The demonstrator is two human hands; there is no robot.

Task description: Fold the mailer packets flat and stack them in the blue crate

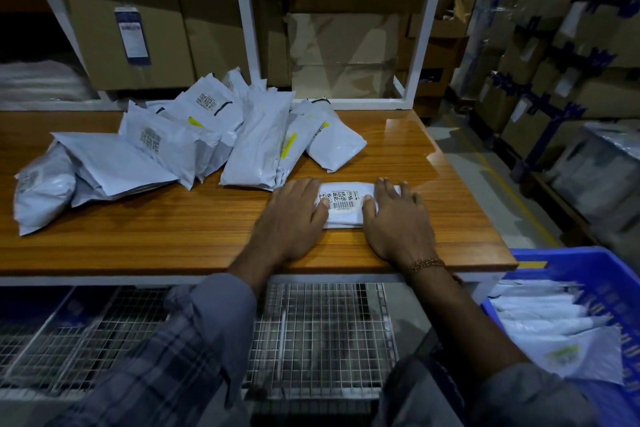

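1. At the far left of the wooden table point(194, 229), a heap of white mailer packets point(166, 146) is seen, some lying flat and some leaning on one another; printed codes and yellow strips are visible on several of them.
2. Behind the heap, a white shelf frame point(246, 28) is placed, and brown cardboard boxes point(138, 45) are stored inside it.
3. Under the table edge, a wire mesh shelf point(311, 333) is visible.
4. The left hand point(294, 218) is laid palm down on the left end of a folded packet point(343, 204), with its fingers almost straight and spread; the packet is pressed, not gripped.
5. The folded packet lies near the front edge of the table, just beside the heap, with its barcode label turned up between the 2 hands.
6. The right hand point(394, 218) is laid palm down on the right end of the same packet, its fingers extended and slightly spread, so nothing is closed around. A beaded bracelet point(426, 264) is worn on this wrist.
7. At the lower right, beside the table and lower than it, the blue crate point(568, 260) is found, and several flat packets point(543, 319) are already stacked inside it.
8. At the far right, wrapped cartons point(571, 45) are stacked in the dim background.
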